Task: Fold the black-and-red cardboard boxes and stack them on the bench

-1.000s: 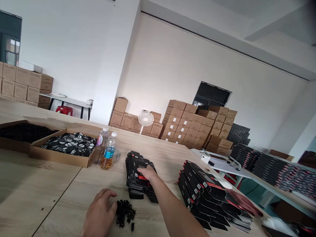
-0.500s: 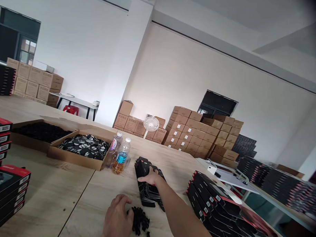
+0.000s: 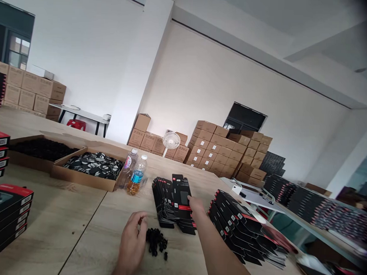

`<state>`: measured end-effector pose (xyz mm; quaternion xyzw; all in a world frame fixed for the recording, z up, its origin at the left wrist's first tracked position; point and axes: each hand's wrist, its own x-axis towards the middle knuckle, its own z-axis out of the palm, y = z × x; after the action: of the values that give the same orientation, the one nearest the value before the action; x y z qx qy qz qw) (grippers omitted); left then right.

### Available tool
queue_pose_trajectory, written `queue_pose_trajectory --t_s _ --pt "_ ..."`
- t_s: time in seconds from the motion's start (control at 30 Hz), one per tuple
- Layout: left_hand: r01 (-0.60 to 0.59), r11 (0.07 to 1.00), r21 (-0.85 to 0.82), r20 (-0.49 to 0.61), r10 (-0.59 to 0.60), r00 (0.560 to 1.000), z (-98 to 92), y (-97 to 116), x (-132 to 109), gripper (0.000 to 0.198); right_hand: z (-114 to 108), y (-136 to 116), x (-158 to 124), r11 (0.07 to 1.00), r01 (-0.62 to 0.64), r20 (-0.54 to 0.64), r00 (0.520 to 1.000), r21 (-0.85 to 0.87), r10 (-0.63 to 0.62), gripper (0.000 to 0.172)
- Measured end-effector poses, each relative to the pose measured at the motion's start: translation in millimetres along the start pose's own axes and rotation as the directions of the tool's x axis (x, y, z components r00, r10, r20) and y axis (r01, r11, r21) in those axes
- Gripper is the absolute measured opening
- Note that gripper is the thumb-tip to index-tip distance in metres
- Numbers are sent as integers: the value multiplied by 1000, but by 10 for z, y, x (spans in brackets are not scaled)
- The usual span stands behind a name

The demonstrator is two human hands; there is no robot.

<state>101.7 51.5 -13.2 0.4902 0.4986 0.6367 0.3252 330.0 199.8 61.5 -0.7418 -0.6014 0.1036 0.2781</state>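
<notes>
My right hand [image 3: 196, 206] reaches forward over the table, its fingers closed on the right edge of a flat, unfolded black box [image 3: 181, 191] with a red band. That box lies tilted over a pile of similar flat black boxes [image 3: 161, 201]. My left hand [image 3: 132, 240] hovers low over the table, fingers loosely bent and thumb apart, with nothing visible in it. Just right of it lies a heap of small black parts [image 3: 156, 241], with one loose piece at its near side.
Two bottles [image 3: 136, 178] stand beyond the left hand, beside a carton of black and white round pieces [image 3: 85, 178] and a carton of black parts [image 3: 29, 162]. Boxed products [image 3: 6, 215] are stacked at left. More black boxes [image 3: 234, 223] lie stacked right of my right forearm.
My right hand has moved right from the top of the pile and now grips one flat box, which stands out from the rest. The view has shifted slightly; my left hand stays beside the small parts.
</notes>
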Motion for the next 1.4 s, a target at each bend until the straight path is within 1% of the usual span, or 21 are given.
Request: queue_pose_trajectory --t_s 0.07,0.1,0.13,0.17,0.23,0.27,0.3,0.37,0.43,0.47,0.57,0.6,0.67,0.8,0.93,1.0,1.1,1.2,1.27,1.33,1.4 --pt "72 989 -129 74 -63 995 25 86 -9 44 -29 -46 -199 987 15 3 1000 157 -15 44" --pt "134 971 -197 143 -106 984 45 130 -19 49 -1 -73 -334 969 22 12 1000 244 -26 48" --pt "211 942 -262 239 -148 960 66 172 -35 53 51 -96 -488 948 40 18 999 314 -49 51" --pt "298 902 -312 350 -182 919 86 209 -54 57 119 -112 -652 925 59 27 997 375 -74 53" --pt "457 820 -344 531 -231 815 107 271 -98 60 262 -103 -968 865 87 62 989 495 -135 55" --pt "508 794 -335 578 -252 776 105 296 -119 60 316 -73 -1103 818 98 78 982 567 -171 56" --pt "536 779 -324 591 -276 758 93 316 -136 59 351 -25 -1214 774 116 77 975 622 -208 56" --pt "545 779 -310 542 -327 774 52 342 -155 56 363 111 -1363 742 191 38 959 642 -280 52" --pt "523 803 -287 471 -357 806 11 344 -152 50 333 256 -1439 789 290 13 936 541 -352 45" --pt "506 819 -269 437 -365 822 -1 334 -147 46 318 313 -1465 815 327 28 922 479 -386 38" --pt "456 864 -214 374 -359 855 5 273 -134 36 302 376 -1534 843 405 155 864 353 -480 9" --pt "445 873 -199 369 -354 859 15 250 -134 33 303 367 -1554 844 428 193 843 324 -502 6" --pt "430 886 -173 369 -347 862 34 215 -143 29 294 335 -1579 845 459 251 814 275 -524 13" --pt "438 888 -138 351 -369 861 32 226 -176 30 213 347 -1540 885 417 316 828 206 -463 18" --pt "476 865 -156 337 -406 849 5 273 -210 34 123 436 -1457 937 331 362 864 113 -349 7" --pt "500 842 -200 328 -424 844 -4 274 -220 32 100 458 -1435 945 312 364 872 99 -326 2" --pt "525 808 -266 356 -424 833 -13 256 -222 29 82 454 -1432 950 307 337 889 59 -309 3" --pt "527 810 -256 384 -415 825 -21 251 -214 33 51 458 -1438 951 307 324 903 -22 -284 5" --pt "520 824 -226 372 -421 828 -25 262 -209 37 16 483 -1433 943 330 377 871 30 -317 5" --pt "509 837 -201 345 -426 836 -27 276 -208 37 -25 515 -1424 925 350 473 797 145 -376 14" --pt "501 844 -189 318 -430 845 -26 288 -209 35 -61 533 -1419 909 361 551 724 209 -414 19"
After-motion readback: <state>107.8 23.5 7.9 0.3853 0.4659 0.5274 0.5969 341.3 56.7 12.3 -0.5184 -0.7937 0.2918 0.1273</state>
